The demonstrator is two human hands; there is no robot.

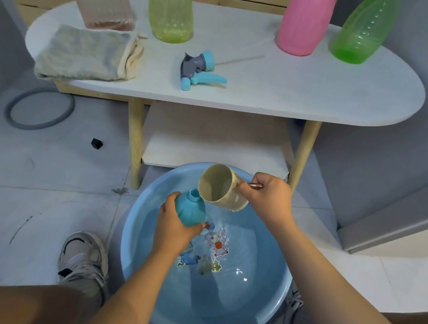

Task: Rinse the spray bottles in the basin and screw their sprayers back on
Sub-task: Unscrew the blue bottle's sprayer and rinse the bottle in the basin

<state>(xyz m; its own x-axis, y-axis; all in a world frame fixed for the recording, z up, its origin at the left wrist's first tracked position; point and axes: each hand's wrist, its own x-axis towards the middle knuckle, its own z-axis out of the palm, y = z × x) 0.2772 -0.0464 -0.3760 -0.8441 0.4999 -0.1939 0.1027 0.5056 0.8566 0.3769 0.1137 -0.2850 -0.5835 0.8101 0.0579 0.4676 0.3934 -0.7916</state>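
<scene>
**Cup tipped at the blue bottle's open neck**

Over the blue basin (139,269), which holds water, the left hand (174,228) wraps around a capless blue spray bottle (190,209). The right hand (268,196) grips a beige cup (217,186) by its handle, tilted toward the bottle's neck. Beyond, on the white table (298,91), lies the blue-grey sprayer (199,70), beside a folded cloth (85,54) and before four more bottles.

Basin (140,261): glossy blue plastic. Cup (220,187): matt beige plastic. Bench (299,86): matt white top, wooden legs. Cloth (85,55): rough fabric.
</scene>
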